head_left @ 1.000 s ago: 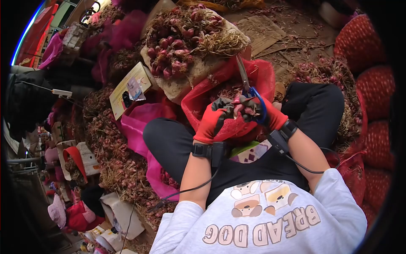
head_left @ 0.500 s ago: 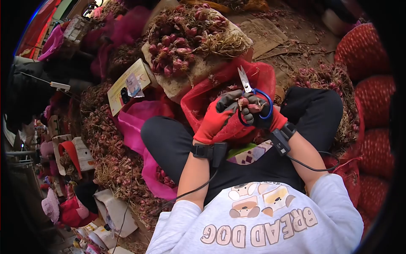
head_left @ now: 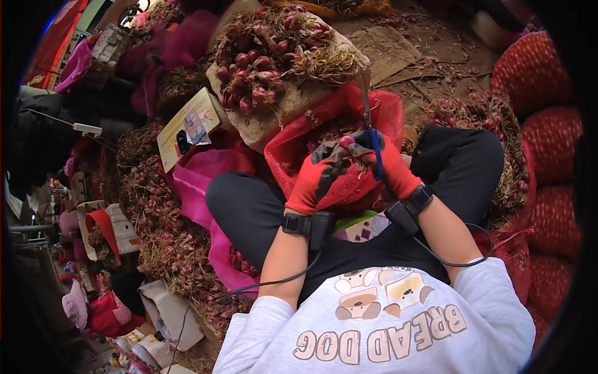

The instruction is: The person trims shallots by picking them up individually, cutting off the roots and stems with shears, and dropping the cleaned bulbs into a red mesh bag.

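Note:
My left hand [head_left: 316,173], in a red glove with dark grey fingers, is closed with its fingertips against a small reddish shallot [head_left: 346,142]. The matching gloved right hand [head_left: 393,167] grips blue-handled scissors [head_left: 376,153], seen edge-on with the blades pointing up and away from me. The right fingertips also meet the shallot, and both hands are close together. Below them, between my legs, a red mesh bag [head_left: 288,153] lies open with shallots and dry stalks inside. Part of each hand's grip is hidden by the fingers.
Bunched shallots [head_left: 258,68] are piled on a pale block [head_left: 246,131] ahead. A larger shallot heap [head_left: 165,230] spreads at left beside pink netting [head_left: 199,181]. Filled red mesh sacks [head_left: 551,146] are stacked at right. A yellowish box [head_left: 174,137] stands left of the block.
The scissors have turned from showing open blades to edge-on. My right hand has rolled and risen slightly, and the shallot between the hands has shifted a little up and left.

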Available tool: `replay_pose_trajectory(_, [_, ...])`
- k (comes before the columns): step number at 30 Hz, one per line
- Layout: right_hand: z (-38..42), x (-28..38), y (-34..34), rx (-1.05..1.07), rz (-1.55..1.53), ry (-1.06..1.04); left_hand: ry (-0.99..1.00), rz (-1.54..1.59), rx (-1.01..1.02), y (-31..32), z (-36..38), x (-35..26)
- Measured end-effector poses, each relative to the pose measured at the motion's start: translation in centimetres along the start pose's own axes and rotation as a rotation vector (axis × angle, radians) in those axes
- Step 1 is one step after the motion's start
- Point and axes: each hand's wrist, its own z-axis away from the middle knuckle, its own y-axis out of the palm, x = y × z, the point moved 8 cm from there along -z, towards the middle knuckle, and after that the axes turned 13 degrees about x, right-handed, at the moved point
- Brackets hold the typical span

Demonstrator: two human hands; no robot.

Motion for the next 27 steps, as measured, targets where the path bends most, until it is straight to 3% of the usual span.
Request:
replay_pose_trajectory(1, [0.1,0.5,-0.1,-0.011,0.046,-0.049,-0.084,0.194,0.001,-0.2,0.0,1.3])
replay_pose_trajectory(4, [0.7,2.1,0.1,-0.021,0.066,-0.199,0.144,-0.43,0.065,0.4,0.3,-1.2])
replay_pose_trajectory(7, [0.0,-0.6,0.8,0.192,-0.495,-0.118,0.099,-0.438,0.059,0.7,0.3,-1.6])
replay_pose_trajectory(10, [0.1,-0.8,0.6,0.094,-0.5,-0.057,0.158,-0.369,0.109,0.9,0.2,-1.1])
replay_pose_trajectory(13, [0.1,-1.2,0.0,0.077,-0.363,-0.024,-0.006,0.255,0.073,-0.1,0.0,2.1])
replay_pose_trajectory(16, [0.3,-1.0,-0.7,0.001,-0.144,-0.019,-0.009,0.274,0.098,0.0,0.2,2.4])
replay_pose_trajectory(22, [0.5,0.3,0.0,0.033,-0.059,-0.09,-0.058,0.261,-0.022,1.0,0.0,0.6])
replay_pose_trajectory(25, [0.7,-0.2,0.0,0.044,-0.121,-0.054,-0.069,0.135,0.006,1.1,0.0,0.6])
replay_pose_trajectory(27, [0.5,-0.6,0.2,0.004,-0.246,0.014,0.012,-0.13,0.023,1.1,-0.1,-0.1])
